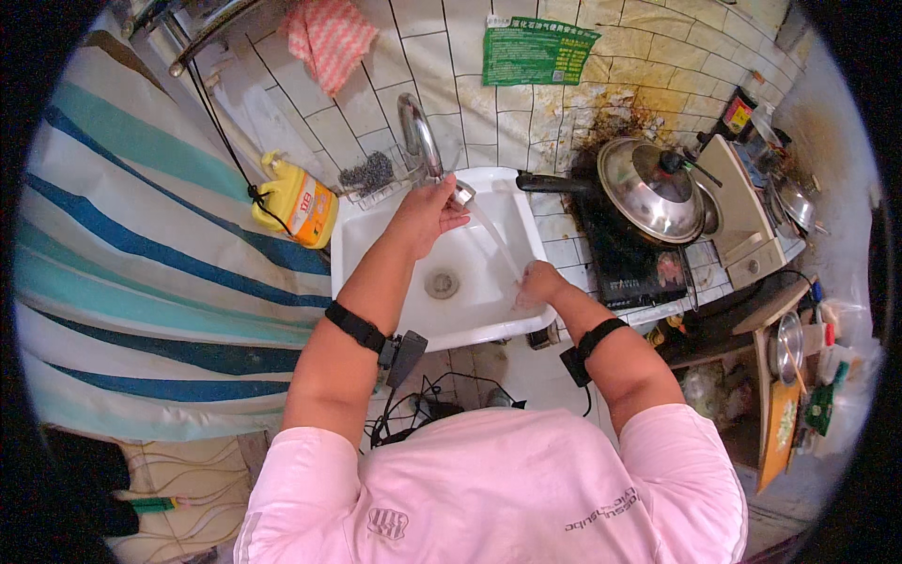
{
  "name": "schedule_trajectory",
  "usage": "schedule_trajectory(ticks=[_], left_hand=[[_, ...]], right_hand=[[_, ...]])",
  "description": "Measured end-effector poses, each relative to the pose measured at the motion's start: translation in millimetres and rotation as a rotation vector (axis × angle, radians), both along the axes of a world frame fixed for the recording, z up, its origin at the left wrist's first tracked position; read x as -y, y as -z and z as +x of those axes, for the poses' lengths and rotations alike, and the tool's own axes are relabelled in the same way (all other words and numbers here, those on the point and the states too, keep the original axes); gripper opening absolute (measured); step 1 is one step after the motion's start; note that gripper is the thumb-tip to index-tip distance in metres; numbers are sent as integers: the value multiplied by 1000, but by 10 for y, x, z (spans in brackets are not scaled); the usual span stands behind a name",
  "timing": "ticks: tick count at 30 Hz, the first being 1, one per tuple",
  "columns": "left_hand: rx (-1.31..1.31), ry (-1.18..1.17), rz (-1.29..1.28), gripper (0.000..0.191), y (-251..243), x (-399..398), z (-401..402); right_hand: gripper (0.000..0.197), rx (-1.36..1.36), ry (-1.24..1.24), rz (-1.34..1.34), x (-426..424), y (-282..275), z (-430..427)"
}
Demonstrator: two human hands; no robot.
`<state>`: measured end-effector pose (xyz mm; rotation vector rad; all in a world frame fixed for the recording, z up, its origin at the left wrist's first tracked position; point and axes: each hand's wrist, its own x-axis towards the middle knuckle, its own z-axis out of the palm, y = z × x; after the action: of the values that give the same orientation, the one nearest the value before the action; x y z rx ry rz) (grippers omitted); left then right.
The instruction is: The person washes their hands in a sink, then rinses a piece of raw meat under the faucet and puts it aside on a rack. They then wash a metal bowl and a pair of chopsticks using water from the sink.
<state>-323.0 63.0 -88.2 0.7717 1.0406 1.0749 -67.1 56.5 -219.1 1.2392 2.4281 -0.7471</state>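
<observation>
My left hand (430,215) is at the end of the chrome faucet (417,130), with thumb and fingers about the nozzle. A stream of water (497,236) runs from it, slanting down to the right. My right hand (539,282) is in that stream, low over the right side of the white ceramic sink (465,333). Its fingers are curled and blurred by the water, so whether anything is in them cannot be made out. The metal drain (442,283) shows between my arms at the bottom of the basin.
Right of the sink, a lidded pan (652,190) sits on a black cooktop (634,275), its handle (553,183) pointing at the basin. A yellow jug (299,204) hangs by a cord beside a striped curtain (162,233). A dark scouring pad (366,173) lies behind the sink. Cables (423,405) hang below.
</observation>
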Motion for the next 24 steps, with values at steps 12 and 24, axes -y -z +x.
schedule_trajectory(ticks=[12,24], left_hand=[[73,-41,25,37,47,-23,90],[19,-4,-7,30,7,-31,9]], right_hand=[[31,-34,383,57,177,-159,107],[21,292,-273,316,619,130,-26]])
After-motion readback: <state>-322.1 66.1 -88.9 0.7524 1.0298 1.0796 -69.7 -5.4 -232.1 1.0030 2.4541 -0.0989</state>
